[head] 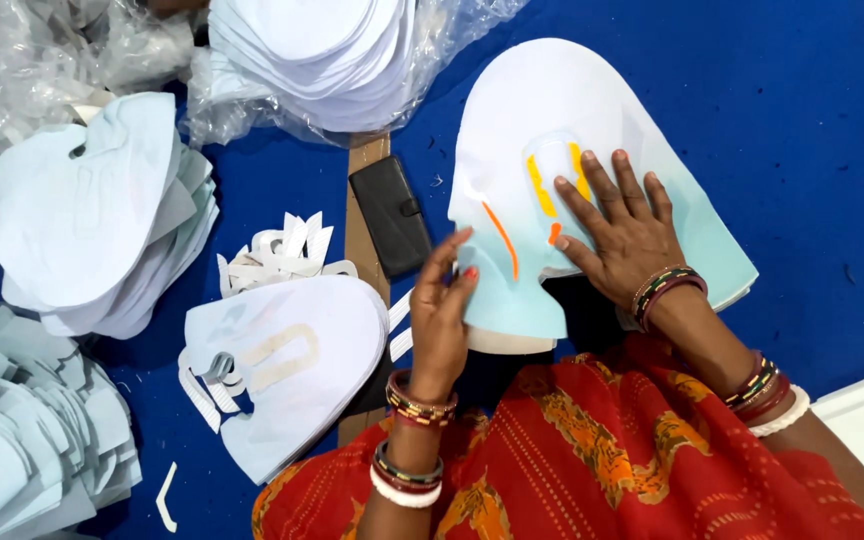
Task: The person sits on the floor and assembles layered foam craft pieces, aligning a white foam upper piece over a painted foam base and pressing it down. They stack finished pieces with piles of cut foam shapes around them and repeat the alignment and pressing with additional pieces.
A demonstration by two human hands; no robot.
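A large white-to-pale-blue die-cut foam sheet [542, 110] lies on the blue surface, on top of a stack of like sheets. It shows orange marks along a punched U-shaped outline. My right hand [620, 232] rests flat on it, fingers spread beside the orange marks. My left hand [442, 310] touches the sheet's left lower edge, fingertips pinching at that edge. Left of it lies another cut sheet [297, 365] with a beige U-shaped opening.
A black case [390, 213] lies on a wooden strip [364, 160]. Several white offcuts [282, 250] sit beside it. Stacks of cut sheets [92, 210] fill the left side, more lie in clear plastic [317, 50] at the top. My red and orange patterned clothing [592, 460] covers the bottom.
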